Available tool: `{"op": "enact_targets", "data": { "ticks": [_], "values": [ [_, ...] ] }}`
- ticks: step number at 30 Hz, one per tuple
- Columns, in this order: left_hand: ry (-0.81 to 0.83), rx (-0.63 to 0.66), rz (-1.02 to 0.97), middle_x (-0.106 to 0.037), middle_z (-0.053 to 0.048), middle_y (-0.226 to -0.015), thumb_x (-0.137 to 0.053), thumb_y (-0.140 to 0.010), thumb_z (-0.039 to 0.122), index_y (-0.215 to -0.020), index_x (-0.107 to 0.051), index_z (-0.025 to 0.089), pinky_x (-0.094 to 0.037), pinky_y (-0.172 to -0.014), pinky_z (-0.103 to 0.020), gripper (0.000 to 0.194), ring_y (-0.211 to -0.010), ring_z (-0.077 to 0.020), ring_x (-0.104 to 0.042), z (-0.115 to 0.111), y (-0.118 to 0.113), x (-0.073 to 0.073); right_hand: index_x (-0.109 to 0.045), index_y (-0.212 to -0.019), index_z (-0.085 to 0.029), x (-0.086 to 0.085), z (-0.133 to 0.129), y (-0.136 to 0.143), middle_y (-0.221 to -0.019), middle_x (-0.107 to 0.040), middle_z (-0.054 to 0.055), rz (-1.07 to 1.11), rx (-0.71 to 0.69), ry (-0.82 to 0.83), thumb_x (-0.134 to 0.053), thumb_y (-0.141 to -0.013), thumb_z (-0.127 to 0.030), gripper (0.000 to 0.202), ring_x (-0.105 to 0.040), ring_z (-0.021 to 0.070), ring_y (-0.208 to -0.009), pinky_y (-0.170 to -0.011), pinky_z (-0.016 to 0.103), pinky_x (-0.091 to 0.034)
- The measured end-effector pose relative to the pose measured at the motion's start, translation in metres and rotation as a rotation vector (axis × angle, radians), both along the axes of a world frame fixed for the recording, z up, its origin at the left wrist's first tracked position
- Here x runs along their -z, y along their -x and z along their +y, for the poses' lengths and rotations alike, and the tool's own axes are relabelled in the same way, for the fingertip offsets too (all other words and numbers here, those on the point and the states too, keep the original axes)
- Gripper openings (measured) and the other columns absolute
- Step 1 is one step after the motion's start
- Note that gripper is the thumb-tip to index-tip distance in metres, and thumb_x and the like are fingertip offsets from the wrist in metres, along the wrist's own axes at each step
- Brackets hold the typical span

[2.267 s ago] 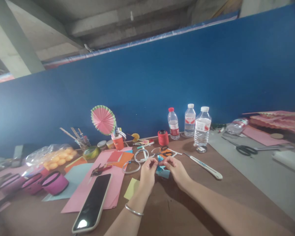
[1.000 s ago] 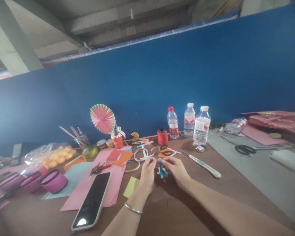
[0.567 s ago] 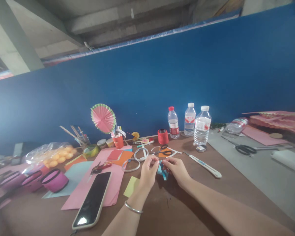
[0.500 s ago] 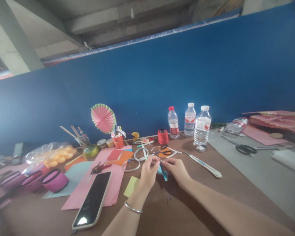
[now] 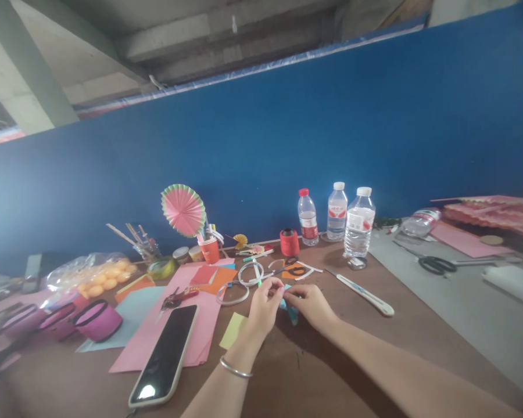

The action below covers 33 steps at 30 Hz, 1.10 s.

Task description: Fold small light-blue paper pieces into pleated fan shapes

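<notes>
Both my hands meet over the brown table. My left hand [image 5: 265, 305], with a silver bangle on its wrist, is closed in a pinch. Fingertips of my right hand [image 5: 310, 303] are pinched against it on the right. Between and just below them hangs a small piece of blue paper [image 5: 292, 313], largely covered by the fingers. Which fingers grip it is hard to see. Behind the hands lie black-handled scissors [image 5: 295, 269] on orange paper, and clear rings [image 5: 250, 273] with a green-tipped pen beside them.
A phone [image 5: 165, 354] lies on pink sheets [image 5: 200, 342] at left, near yellow paper [image 5: 233, 330]. A white craft knife [image 5: 366, 295] is right of my hands. Bottles [image 5: 359, 226] and a red roll [image 5: 289, 242] stand behind. Purple cups [image 5: 98, 320] sit far left.
My right fingertips have shifted slightly left, closer to my left fingertips. The blue paper has turned a little between the hands.
</notes>
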<state>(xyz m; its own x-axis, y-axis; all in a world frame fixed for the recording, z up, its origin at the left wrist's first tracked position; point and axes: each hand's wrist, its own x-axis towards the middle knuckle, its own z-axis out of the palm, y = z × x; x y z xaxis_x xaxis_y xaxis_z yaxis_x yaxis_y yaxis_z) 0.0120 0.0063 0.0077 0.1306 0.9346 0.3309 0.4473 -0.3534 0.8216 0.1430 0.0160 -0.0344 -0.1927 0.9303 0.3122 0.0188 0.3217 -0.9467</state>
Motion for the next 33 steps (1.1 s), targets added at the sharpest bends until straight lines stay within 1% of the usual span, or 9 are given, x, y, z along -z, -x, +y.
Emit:
{"op": "enact_targets", "data": {
  "ticks": [3, 6, 9, 13, 20, 25, 29, 33],
  "values": [
    [-0.015, -0.008, 0.052, -0.057, -0.001, -0.075, -0.045, -0.075, 0.028, -0.078, -0.056, 0.017, -0.039, -0.064, -0.022, 0.016, -0.066, -0.0121, -0.051, 0.001, 0.002, -0.001, -0.062, -0.065, -0.013, 0.0, 0.0, 0.0, -0.06, -0.056, 0.0, 0.019, 0.002, -0.008, -0.051, -0.073, -0.038, 0.028, -0.048, 0.0118, -0.059, -0.057, 0.019, -0.036],
    [-0.017, -0.028, 0.121, -0.06, -0.002, -0.079, -0.043, -0.076, 0.029, -0.08, -0.059, 0.018, -0.04, -0.068, -0.023, 0.02, -0.071, -0.0133, -0.053, 0.002, 0.004, -0.001, -0.062, -0.067, -0.013, -0.001, 0.0, -0.001, -0.061, -0.056, 0.0, 0.042, 0.012, 0.023, -0.052, -0.073, -0.038, 0.028, -0.048, 0.0115, -0.059, -0.057, 0.019, -0.036],
    [0.002, -0.026, 0.164, -0.062, -0.002, -0.08, -0.046, -0.075, 0.032, -0.079, -0.062, 0.018, -0.04, -0.068, -0.023, 0.021, -0.073, -0.0142, -0.054, 0.004, 0.006, -0.002, -0.062, -0.067, -0.012, -0.001, 0.001, -0.001, -0.06, -0.055, 0.0, 0.049, 0.013, 0.048, -0.052, -0.073, -0.038, 0.028, -0.047, 0.0109, -0.057, -0.054, 0.018, -0.034],
    [0.036, -0.034, 0.133, -0.063, -0.002, -0.076, -0.051, -0.072, 0.032, -0.076, -0.064, 0.016, -0.041, -0.065, -0.022, 0.021, -0.069, -0.0138, -0.055, 0.005, 0.008, -0.002, -0.061, -0.066, -0.012, 0.0, 0.002, -0.001, -0.06, -0.056, 0.0, 0.009, 0.012, 0.028, -0.051, -0.073, -0.039, 0.03, -0.047, 0.0109, -0.058, -0.054, 0.017, -0.034],
    [0.123, -0.041, 0.042, -0.064, -0.003, -0.072, -0.056, -0.067, 0.027, -0.074, -0.066, 0.015, -0.041, -0.061, -0.02, 0.017, -0.066, -0.0132, -0.055, 0.007, 0.01, 0.0, -0.062, -0.069, -0.014, 0.0, 0.0, -0.002, -0.064, -0.058, 0.0, -0.12, 0.056, -0.059, -0.048, -0.076, -0.039, 0.029, -0.05, 0.0126, -0.063, -0.056, 0.018, -0.033],
    [0.142, -0.063, 0.088, -0.063, -0.002, -0.065, -0.058, -0.064, 0.026, -0.07, -0.065, 0.014, -0.039, -0.057, -0.019, 0.015, -0.061, -0.0115, -0.053, 0.007, 0.012, 0.0, -0.063, -0.068, -0.016, -0.003, -0.005, -0.002, -0.064, -0.059, -0.001, -0.179, 0.058, -0.079, -0.048, -0.077, -0.038, 0.027, -0.052, 0.0124, -0.063, -0.056, 0.018, -0.033],
    [0.126, -0.094, 0.099, -0.061, -0.001, -0.062, -0.056, -0.065, 0.027, -0.064, -0.063, 0.013, -0.038, -0.056, -0.018, 0.016, -0.059, -0.0109, -0.052, 0.005, 0.011, -0.004, -0.064, -0.075, -0.019, -0.005, -0.007, -0.001, -0.071, -0.062, -0.001, -0.162, 0.05, -0.116, -0.05, -0.076, -0.033, 0.02, -0.055, 0.0125, -0.067, -0.061, 0.019, -0.036],
    [0.145, -0.119, 0.072, -0.061, -0.002, -0.062, -0.052, -0.068, 0.03, -0.066, -0.063, 0.012, -0.039, -0.057, -0.019, 0.021, -0.06, -0.0114, -0.053, 0.007, 0.011, -0.004, -0.063, -0.079, -0.019, -0.004, -0.007, -0.002, -0.076, -0.062, 0.0, -0.122, 0.13, -0.123, -0.052, -0.074, -0.035, 0.02, -0.055, 0.0131, -0.07, -0.064, 0.02, -0.038]
  ]
}}
